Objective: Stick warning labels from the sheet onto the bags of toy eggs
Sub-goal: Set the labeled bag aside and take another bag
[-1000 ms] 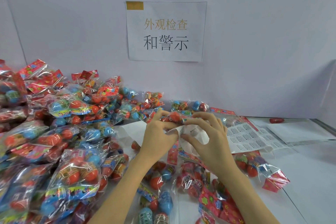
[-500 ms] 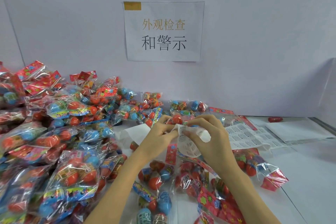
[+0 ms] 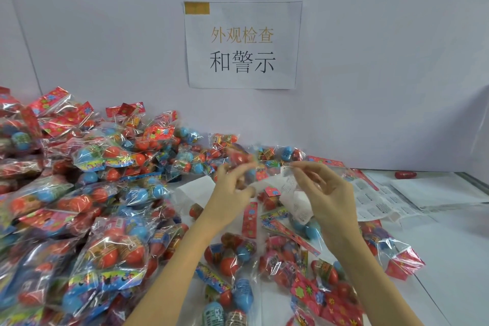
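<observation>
Hands parted | right hand point(image 3: 328, 193) pinches white printed label strip point(image 3: 291, 188)

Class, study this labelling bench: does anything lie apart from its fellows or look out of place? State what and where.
One loose red toy egg lies unbagged on the table at the far right by the wall, apart from the bags of toy eggs heaped on the left. Every other egg in view appears to be bagged.
</observation>
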`<action>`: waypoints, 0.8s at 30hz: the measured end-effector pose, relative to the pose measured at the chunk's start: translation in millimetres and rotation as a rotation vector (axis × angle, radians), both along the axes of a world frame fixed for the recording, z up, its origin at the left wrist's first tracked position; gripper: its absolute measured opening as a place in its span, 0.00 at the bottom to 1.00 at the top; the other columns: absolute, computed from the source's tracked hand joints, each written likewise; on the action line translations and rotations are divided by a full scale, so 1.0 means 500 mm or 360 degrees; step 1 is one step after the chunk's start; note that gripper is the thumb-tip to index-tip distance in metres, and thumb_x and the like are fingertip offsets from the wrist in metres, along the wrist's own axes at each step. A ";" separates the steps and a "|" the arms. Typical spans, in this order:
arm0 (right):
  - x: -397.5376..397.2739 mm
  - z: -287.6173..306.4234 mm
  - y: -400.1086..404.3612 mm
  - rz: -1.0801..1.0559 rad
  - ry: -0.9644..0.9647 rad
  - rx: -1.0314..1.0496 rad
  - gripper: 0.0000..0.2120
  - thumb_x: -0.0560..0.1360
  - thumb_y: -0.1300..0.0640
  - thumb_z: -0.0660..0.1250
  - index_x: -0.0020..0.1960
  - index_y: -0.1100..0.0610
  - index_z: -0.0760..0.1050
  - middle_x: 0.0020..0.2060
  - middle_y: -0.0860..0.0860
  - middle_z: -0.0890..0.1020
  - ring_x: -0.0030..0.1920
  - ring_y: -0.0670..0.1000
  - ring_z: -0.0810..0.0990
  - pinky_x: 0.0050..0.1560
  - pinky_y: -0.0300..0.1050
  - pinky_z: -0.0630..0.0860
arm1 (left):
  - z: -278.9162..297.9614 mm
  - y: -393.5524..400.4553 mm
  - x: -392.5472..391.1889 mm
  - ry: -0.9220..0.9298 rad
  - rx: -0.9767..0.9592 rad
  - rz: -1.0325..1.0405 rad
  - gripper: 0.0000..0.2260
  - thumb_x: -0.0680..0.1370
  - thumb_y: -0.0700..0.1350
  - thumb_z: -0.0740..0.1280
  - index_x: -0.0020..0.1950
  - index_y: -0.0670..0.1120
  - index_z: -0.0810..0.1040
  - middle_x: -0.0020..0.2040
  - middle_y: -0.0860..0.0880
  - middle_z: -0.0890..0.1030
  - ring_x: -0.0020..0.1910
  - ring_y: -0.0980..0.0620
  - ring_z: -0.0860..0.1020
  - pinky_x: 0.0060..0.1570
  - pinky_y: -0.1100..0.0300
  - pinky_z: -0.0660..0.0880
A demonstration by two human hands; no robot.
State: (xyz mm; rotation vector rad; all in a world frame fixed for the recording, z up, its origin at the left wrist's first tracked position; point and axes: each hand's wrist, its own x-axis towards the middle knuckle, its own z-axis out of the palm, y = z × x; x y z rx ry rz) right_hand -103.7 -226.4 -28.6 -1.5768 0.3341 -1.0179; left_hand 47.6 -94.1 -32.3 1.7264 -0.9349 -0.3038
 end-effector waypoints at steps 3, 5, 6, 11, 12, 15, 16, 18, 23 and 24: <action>-0.009 0.009 -0.010 -0.0006 -0.0076 0.0208 0.05 0.76 0.53 0.75 0.50 0.46 0.87 0.49 0.49 0.88 0.50 0.50 0.86 0.54 0.44 0.83 | 0.007 0.006 0.004 0.0301 -0.0213 0.0129 0.20 0.81 0.43 0.61 0.72 0.59 0.74 0.68 0.47 0.67 0.61 0.54 0.75 0.70 0.53 0.69; -0.011 0.013 -0.011 0.0062 -0.0121 0.0320 0.08 0.73 0.51 0.75 0.52 0.48 0.88 0.49 0.51 0.88 0.47 0.51 0.86 0.51 0.42 0.83 | 0.009 0.011 0.005 0.0420 -0.0339 0.0167 0.22 0.77 0.54 0.59 0.69 0.62 0.79 0.66 0.49 0.73 0.64 0.55 0.75 0.71 0.50 0.67; -0.011 0.014 -0.010 0.0104 -0.0133 0.0365 0.09 0.72 0.51 0.75 0.52 0.49 0.88 0.49 0.52 0.88 0.46 0.50 0.85 0.49 0.40 0.83 | 0.010 0.013 0.006 0.0448 -0.0408 0.0170 0.21 0.77 0.56 0.58 0.67 0.64 0.81 0.65 0.50 0.76 0.65 0.55 0.76 0.71 0.49 0.68; -0.009 0.017 -0.002 0.0297 -0.0140 0.0443 0.11 0.73 0.54 0.75 0.55 0.50 0.88 0.49 0.54 0.88 0.45 0.50 0.84 0.48 0.40 0.82 | 0.013 0.010 0.002 0.0171 -0.0761 0.0183 0.10 0.81 0.45 0.73 0.60 0.59 0.86 0.59 0.60 0.85 0.56 0.61 0.84 0.54 0.65 0.80; -0.008 0.017 0.000 0.0325 -0.0145 0.0439 0.12 0.74 0.55 0.74 0.57 0.51 0.87 0.49 0.54 0.87 0.45 0.51 0.84 0.48 0.40 0.83 | 0.013 0.009 0.001 0.0144 -0.0796 0.0184 0.10 0.80 0.44 0.74 0.59 0.57 0.86 0.57 0.60 0.86 0.55 0.61 0.84 0.51 0.67 0.80; -0.003 0.017 0.010 0.0346 -0.0174 0.0396 0.14 0.75 0.56 0.74 0.60 0.51 0.86 0.47 0.55 0.86 0.46 0.54 0.86 0.48 0.42 0.83 | 0.013 0.006 -0.005 0.0162 -0.0768 0.0096 0.10 0.80 0.42 0.74 0.59 0.54 0.86 0.58 0.56 0.86 0.57 0.55 0.84 0.52 0.63 0.82; -0.002 0.016 0.013 0.0319 -0.0174 0.0353 0.14 0.75 0.56 0.74 0.60 0.50 0.86 0.46 0.55 0.86 0.46 0.54 0.86 0.48 0.42 0.84 | 0.013 0.005 -0.006 0.0195 -0.0740 0.0034 0.12 0.80 0.41 0.74 0.60 0.54 0.85 0.59 0.55 0.86 0.58 0.52 0.84 0.53 0.60 0.82; 0.000 0.015 0.016 0.0255 -0.0172 0.0256 0.12 0.77 0.57 0.75 0.59 0.48 0.86 0.44 0.57 0.86 0.46 0.56 0.86 0.45 0.42 0.83 | 0.014 0.005 -0.010 0.0211 -0.0699 -0.0059 0.14 0.80 0.39 0.74 0.61 0.55 0.85 0.61 0.53 0.85 0.59 0.49 0.84 0.56 0.56 0.83; 0.007 0.006 0.018 0.0164 -0.0134 0.0041 0.13 0.78 0.59 0.75 0.58 0.43 0.84 0.41 0.56 0.84 0.45 0.58 0.86 0.43 0.41 0.83 | 0.016 0.003 -0.024 0.0088 -0.0593 -0.0135 0.17 0.77 0.43 0.77 0.63 0.59 0.83 0.62 0.55 0.84 0.61 0.48 0.83 0.62 0.47 0.81; 0.008 0.005 0.020 0.0145 -0.0131 -0.0004 0.14 0.79 0.60 0.75 0.58 0.42 0.84 0.41 0.55 0.84 0.45 0.56 0.86 0.42 0.41 0.83 | 0.016 0.003 -0.026 0.0064 -0.0569 -0.0135 0.18 0.77 0.44 0.78 0.63 0.59 0.83 0.62 0.56 0.84 0.62 0.49 0.83 0.63 0.47 0.81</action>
